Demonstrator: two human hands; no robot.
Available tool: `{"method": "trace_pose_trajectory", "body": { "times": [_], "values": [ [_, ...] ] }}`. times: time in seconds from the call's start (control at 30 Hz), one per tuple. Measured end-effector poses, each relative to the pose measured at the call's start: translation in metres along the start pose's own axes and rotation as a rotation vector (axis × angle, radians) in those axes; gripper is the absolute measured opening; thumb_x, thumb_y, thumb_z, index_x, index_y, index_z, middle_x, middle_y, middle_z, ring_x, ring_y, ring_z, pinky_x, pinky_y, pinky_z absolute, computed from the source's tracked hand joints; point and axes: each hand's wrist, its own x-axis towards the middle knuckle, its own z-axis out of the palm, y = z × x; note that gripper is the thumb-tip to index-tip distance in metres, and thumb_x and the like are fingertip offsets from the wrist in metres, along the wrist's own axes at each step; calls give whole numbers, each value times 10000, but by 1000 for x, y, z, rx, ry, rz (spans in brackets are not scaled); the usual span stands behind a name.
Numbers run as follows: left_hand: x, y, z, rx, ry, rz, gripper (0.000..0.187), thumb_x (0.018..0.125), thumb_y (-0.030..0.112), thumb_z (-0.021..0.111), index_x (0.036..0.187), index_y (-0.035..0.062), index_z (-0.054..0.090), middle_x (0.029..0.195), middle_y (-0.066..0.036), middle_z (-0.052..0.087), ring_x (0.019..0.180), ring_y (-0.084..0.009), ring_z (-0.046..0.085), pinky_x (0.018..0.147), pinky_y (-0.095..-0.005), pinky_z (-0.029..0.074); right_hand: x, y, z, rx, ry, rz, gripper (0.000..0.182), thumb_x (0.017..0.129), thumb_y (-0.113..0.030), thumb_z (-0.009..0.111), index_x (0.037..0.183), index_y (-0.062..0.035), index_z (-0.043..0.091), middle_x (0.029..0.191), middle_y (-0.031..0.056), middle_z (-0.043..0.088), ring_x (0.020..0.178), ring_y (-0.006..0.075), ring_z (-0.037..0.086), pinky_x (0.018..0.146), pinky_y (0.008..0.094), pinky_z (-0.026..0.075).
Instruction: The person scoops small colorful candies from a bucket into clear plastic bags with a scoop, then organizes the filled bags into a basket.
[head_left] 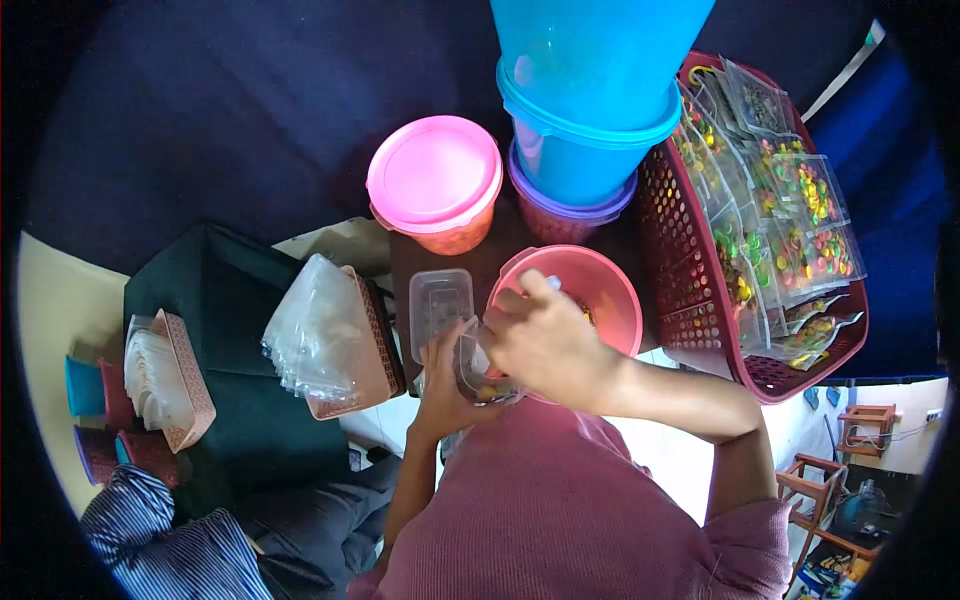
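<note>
The person's left hand [441,392] is holding a clear bag [484,376] by its side, with the thumb and fingers spread around it in a narrow curve. A few small yellow and brown pieces are lying in the bottom of the bag. The right hand [540,335] is closing into a fist above the mouth of the bag and the near-left rim of a pink bowl [626,305]; it is apparently gripping a pale handle [554,284], though the fingers are hiding most of it. Small coloured pieces are showing inside the bowl.

Just left of the bowl, a clear rectangular container [441,300] is resting on a dark table [405,262]. Behind it a tub with a pink lid [436,175] is standing upright, and to its right blue tubs [590,100] are sitting stacked on a purple-rimmed tub [565,218]. On the right, a maroon basket [690,290] is holding many filled clear packets [790,200] with green, yellow and red contents. To the left, a light-pink basket [378,375] is carrying a fanned pile of clear bags [318,335], and farther left another basket [190,385] is holding more. A co-worker in a striped garment [185,545] is showing at the lower left.
</note>
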Motion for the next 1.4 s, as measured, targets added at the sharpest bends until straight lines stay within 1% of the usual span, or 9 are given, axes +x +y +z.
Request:
{"method": "trace_pose_trajectory", "body": {
  "times": [0.23,0.53,0.67,0.93,1.03,1.13,1.23,1.33,1.4],
  "values": [
    [0,-2,-1,-56,-16,28,1047,403,269,780,1264,54,225,1190,-176,327,1088,-354,309,930,-448,226,-12,35,-9,42,182,251,83,603,-124,543,681,-97,550,690,19,547,762,151,521,718,297,343],
    [-12,-8,-6,-113,-2,-15,1045,353,205,766,1254,58,257,1167,-170,350,1056,-343,329,901,-433,274,-21,41,162,201,-519,621,110,674,-119,560,764,-139,621,746,43,621,709,193,611,630,389,429],
    [-23,-14,-6,-66,23,-49,1070,331,223,792,1246,54,264,1135,-165,342,1070,-323,333,898,-416,295,-16,27,222,274,-524,618,121,688,-102,541,767,-137,625,740,50,619,727,206,608,568,425,434],
    [-43,-13,-8,-18,80,-170,1056,311,246,783,1225,54,291,1118,-174,368,1051,-330,335,889,-421,281,-6,8,250,224,-67,258,77,638,-122,548,619,-106,621,644,69,595,607,216,587,611,372,428],
    [-45,-15,-6,-46,85,-167,1062,308,255,786,1225,53,290,1123,-171,363,1049,-328,335,889,-421,281,12,-1,222,103,-444,72,96,638,-154,552,625,-102,631,653,73,599,650,222,584,646,360,415],
    [-43,-12,-7,-30,75,-178,1061,315,263,790,1225,52,288,1129,-169,358,1051,-327,334,889,-421,280,9,-11,233,-31,-155,-84,118,641,-170,552,658,-102,646,666,59,607,716,219,577,688,358,406],
    [-40,-12,-6,-61,57,-194,1055,327,264,791,1228,52,284,1135,-170,351,1058,-325,329,890,-420,280,6,-10,248,175,-387,-125,134,646,-170,543,677,-97,652,684,61,611,775,215,569,721,358,406],
    [-39,-14,-4,-62,52,-185,1056,335,265,793,1233,52,278,1141,-169,344,1063,-324,323,891,-419,278,0,8,213,337,-613,84,143,649,-168,538,687,-88,651,695,82,610,756,212,575,733,373,418],
    [-40,-16,-1,-66,43,-196,1067,332,264,792,1240,52,272,1155,-168,335,1067,-323,319,898,-419,280,-8,19,248,289,-513,113,146,640,-203,558,694,-106,653,701,74,617,726,226,588,688,381,437]
  ]
}}
